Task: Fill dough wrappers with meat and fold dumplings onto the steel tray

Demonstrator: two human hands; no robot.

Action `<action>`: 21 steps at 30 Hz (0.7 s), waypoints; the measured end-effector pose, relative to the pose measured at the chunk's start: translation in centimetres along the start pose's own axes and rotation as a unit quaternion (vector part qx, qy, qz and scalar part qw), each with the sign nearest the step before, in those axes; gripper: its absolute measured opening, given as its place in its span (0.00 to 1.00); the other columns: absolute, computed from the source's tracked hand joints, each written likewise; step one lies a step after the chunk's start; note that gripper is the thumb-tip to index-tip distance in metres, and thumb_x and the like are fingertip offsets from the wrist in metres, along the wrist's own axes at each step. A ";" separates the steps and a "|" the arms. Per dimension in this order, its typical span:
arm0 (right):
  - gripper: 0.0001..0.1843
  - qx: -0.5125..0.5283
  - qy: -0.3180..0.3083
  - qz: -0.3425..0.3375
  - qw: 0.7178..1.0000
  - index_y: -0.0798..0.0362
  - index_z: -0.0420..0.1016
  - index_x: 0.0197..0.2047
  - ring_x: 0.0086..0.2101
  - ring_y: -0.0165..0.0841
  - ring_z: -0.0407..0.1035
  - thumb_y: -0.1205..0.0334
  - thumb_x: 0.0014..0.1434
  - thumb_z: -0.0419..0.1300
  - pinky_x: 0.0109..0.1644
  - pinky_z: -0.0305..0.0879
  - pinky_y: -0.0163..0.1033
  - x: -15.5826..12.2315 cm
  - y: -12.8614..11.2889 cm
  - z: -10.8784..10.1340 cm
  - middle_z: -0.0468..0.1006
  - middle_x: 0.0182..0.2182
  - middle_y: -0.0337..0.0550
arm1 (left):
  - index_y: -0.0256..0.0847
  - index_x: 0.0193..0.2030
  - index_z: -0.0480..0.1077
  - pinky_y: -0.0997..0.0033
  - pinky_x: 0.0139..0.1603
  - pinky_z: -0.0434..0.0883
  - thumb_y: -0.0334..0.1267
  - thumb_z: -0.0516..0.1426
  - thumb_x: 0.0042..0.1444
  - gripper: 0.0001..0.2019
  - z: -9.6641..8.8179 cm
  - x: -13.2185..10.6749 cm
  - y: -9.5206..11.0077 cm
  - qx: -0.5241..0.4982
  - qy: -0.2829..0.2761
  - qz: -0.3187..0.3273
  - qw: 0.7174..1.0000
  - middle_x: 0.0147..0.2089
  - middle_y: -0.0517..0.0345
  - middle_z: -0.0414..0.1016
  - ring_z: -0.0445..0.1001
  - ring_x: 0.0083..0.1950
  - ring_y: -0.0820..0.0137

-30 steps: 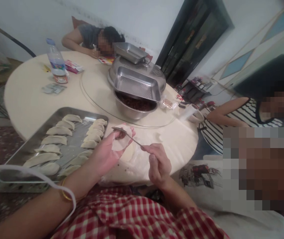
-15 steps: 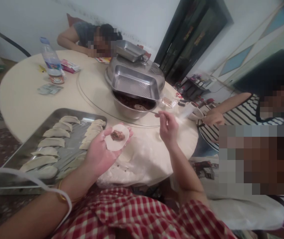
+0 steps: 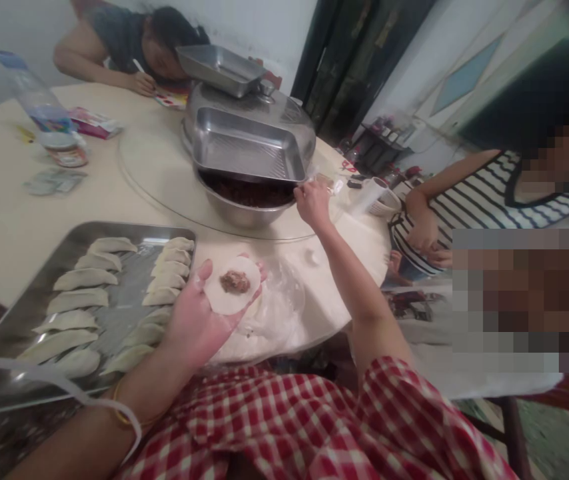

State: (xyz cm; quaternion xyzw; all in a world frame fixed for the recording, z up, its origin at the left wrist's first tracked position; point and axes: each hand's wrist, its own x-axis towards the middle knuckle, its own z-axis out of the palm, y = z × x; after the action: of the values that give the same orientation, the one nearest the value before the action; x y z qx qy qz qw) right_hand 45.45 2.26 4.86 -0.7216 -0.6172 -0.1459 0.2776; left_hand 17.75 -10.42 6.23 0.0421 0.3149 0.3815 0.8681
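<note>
A round white dumpling wrapper (image 3: 214,293) with a small heap of meat filling (image 3: 235,282) lies on the upturned palm of my left hand (image 3: 197,327), whose fingers cup it from below. At the right rim of a steel bowl (image 3: 252,217), my right hand (image 3: 313,203) is closed on the end of a spoon; the rest of the spoon is lost inside the bowl. Dark filling shows in the bowl below a steel tray (image 3: 249,143) that covers its back part. Left of my left hand, a large metal tray (image 3: 129,320) bears two rows of folded dumplings (image 3: 84,278).
A lidded steel pot (image 3: 299,120) stands behind the bowl, with another tray (image 3: 224,70) on top. A bottle (image 3: 39,100) and jar (image 3: 67,150) stand at left. One person writes across the table; another, in a striped top (image 3: 469,207), sits at right.
My right hand has moved left and up to the bowl, and the spoon's bowl no longer shows. My left hand still holds the filled wrapper. The view has shifted right.
</note>
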 end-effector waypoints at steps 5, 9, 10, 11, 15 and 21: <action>0.20 -0.021 -0.048 -0.029 0.998 0.56 0.79 0.37 0.49 0.45 0.63 0.58 0.68 0.48 0.55 0.58 0.52 0.0 -0.9 -0.1 0.77 0.44 0.54 | 0.30 0.62 0.65 0.57 0.43 0.80 0.42 0.46 0.66 0.24 -0.1 0.1 -0.7 0.007 0.000 -0.006 1.000 0.49 0.35 0.79 0.80 0.50 0.53; 0.23 0.025 -0.023 -0.022 0.999 0.53 0.79 0.42 0.50 0.41 0.66 0.52 0.70 0.46 0.58 0.58 0.48 -0.3 0.0 -1.4 0.78 0.46 0.49 | 0.35 0.64 0.65 0.55 0.44 0.80 0.42 0.45 0.67 0.23 -0.3 -0.3 -0.9 -0.003 -0.006 -0.011 1.000 0.52 0.36 0.79 0.78 0.53 0.52; 0.24 0.039 -0.010 -0.012 0.999 0.53 0.78 0.44 0.49 0.40 0.67 0.51 0.70 0.44 0.59 0.57 0.46 -0.6 0.7 -2.0 0.79 0.46 0.48 | 0.36 0.64 0.65 0.54 0.45 0.80 0.41 0.46 0.67 0.23 -0.4 -0.3 -0.9 -0.005 -0.008 -0.012 1.000 0.52 0.36 0.79 0.78 0.53 0.51; 0.25 0.050 0.005 0.001 0.999 0.53 0.78 0.45 0.49 0.38 0.68 0.51 0.71 0.42 0.59 0.58 0.45 -1.2 1.6 -2.7 0.79 0.45 0.48 | 0.38 0.64 0.64 0.53 0.45 0.80 0.41 0.46 0.66 0.23 -0.6 -0.4 -0.9 -0.007 -0.010 -0.010 1.000 0.52 0.38 0.79 0.78 0.53 0.51; 0.28 0.070 0.052 0.063 0.994 0.54 0.75 0.49 0.47 0.37 0.70 0.49 0.71 0.38 0.56 0.61 0.43 -5.7 5.4 -5.6 0.81 0.44 0.48 | 0.43 0.65 0.64 0.52 0.47 0.79 0.40 0.49 0.65 0.23 -0.9 -0.4 -1.1 -0.014 -0.025 -0.009 1.000 0.54 0.42 0.78 0.77 0.55 0.51; 0.29 0.026 -0.006 0.073 0.997 0.54 0.75 0.49 0.50 0.38 0.70 0.50 0.71 0.37 0.60 0.59 0.46 -13.1 8.2 -5.7 0.82 0.43 0.49 | 0.30 0.67 0.58 0.52 0.41 0.81 0.43 0.45 0.66 0.27 0.3 -0.4 -2.2 0.034 -0.005 -0.030 0.999 0.53 0.33 0.77 0.78 0.52 0.50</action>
State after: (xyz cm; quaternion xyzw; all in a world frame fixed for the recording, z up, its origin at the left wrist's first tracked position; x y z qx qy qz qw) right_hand 51.63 -12.37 0.37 -0.7583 -0.5680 -0.1051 0.3021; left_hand 19.12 -12.22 5.94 0.0641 0.3244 0.3444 0.8787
